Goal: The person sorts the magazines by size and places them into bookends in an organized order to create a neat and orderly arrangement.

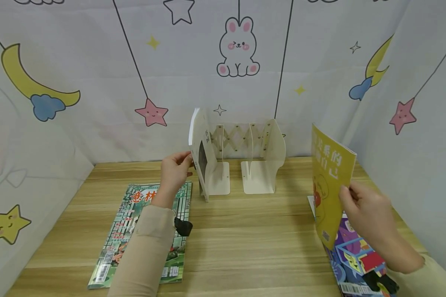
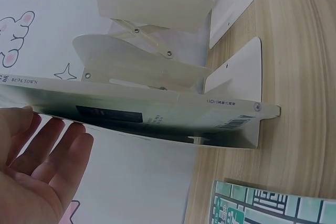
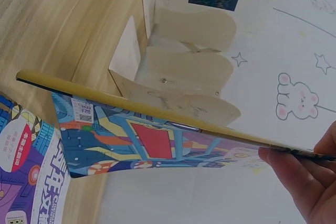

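Hands well apart. Right hand (image 1: 369, 212) pinches yellow book (image 1: 330, 181) over purple magazine (image 1: 357, 251). Left hand (image 1: 174, 171) beside white book (image 1: 202, 165) at rack's (image 1: 276, 152) left end; whether gripping, cannot tell. Green magazine (image 1: 120, 231) flat on worktop (image 1: 252, 239).
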`<state>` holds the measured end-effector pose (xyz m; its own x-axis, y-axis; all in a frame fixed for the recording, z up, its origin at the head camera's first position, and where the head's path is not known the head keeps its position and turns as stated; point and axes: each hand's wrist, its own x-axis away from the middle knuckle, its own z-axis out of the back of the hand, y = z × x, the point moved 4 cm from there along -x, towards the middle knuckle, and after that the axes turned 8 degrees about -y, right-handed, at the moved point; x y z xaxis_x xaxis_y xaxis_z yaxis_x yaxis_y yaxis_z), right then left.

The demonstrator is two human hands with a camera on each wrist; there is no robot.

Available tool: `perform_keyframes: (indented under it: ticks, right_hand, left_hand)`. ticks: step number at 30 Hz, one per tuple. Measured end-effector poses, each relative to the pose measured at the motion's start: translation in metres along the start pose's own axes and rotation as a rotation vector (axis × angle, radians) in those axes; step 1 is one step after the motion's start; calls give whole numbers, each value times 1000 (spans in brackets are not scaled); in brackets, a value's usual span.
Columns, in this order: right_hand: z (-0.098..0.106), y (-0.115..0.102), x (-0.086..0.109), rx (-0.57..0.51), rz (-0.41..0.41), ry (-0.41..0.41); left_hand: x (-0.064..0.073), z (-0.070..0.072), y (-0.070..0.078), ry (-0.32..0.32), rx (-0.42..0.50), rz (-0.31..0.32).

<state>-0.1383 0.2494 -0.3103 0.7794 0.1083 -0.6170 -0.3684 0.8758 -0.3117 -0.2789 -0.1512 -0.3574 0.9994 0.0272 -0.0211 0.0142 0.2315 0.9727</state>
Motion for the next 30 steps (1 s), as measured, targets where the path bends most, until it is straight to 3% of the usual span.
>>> perform_keyframes:
  ticks: [9,21,30]
  right_hand:
    - [3,-8,2,-17,2,28]
    - [4,-23,5,-62,111,135]
    - [7,-37,7,-130,170,186]
  left_hand:
    - [1,0,0,0,5,-13]
    - [0,-1,0,0,3,-6]
    - [-1,0,-2,13,-25,-48]
